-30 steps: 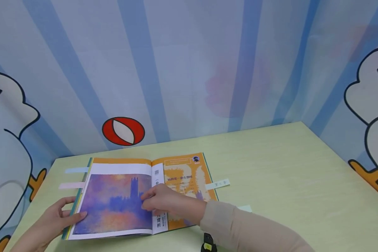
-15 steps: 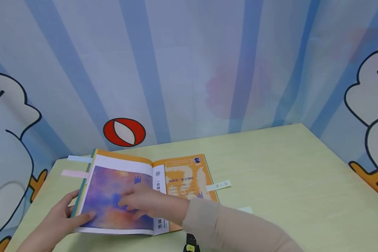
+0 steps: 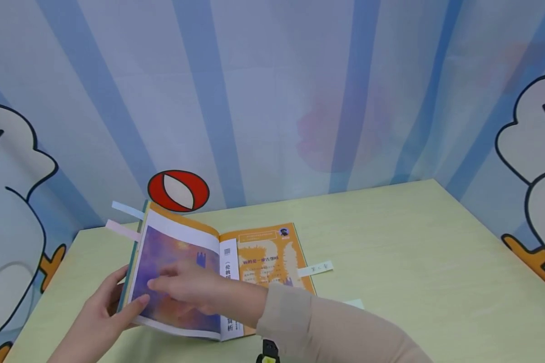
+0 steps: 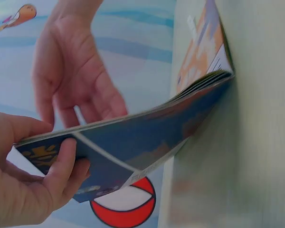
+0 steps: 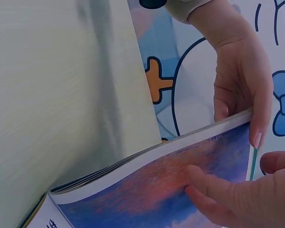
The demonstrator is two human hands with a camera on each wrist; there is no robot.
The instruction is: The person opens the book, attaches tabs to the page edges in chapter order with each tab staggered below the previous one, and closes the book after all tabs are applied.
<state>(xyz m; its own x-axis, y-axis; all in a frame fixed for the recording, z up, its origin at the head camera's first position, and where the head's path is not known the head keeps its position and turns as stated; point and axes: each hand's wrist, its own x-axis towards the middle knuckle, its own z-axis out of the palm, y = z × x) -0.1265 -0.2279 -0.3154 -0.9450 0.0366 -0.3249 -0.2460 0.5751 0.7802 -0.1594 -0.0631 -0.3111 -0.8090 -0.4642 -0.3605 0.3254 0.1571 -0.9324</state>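
An open book (image 3: 213, 252) lies on the table with its left half raised and tilted. Its left page bears a blurry purple, blue and orange painting; the right page is orange with printed text. My left hand (image 3: 100, 320) grips the outer edge of the raised half, thumb on the painting and fingers behind the dark blue cover (image 4: 137, 137). Across the painting reaches my right hand (image 3: 200, 287), its fingers extended and holding nothing. In the right wrist view, the fingertips of the right hand (image 5: 242, 197) overlap the painted page.
A light blue paper tab (image 3: 127, 209) and a pink tab (image 3: 121, 230) stick out from the book's left edge. A white tab (image 3: 317, 268) with handwriting juts out on the right. Behind the pale table (image 3: 413, 252) stands a blue striped backdrop (image 3: 272, 101).
My left hand has lifted the book's left half higher and tilted it toward the right. The right hand has moved left from the fold to over the painting.
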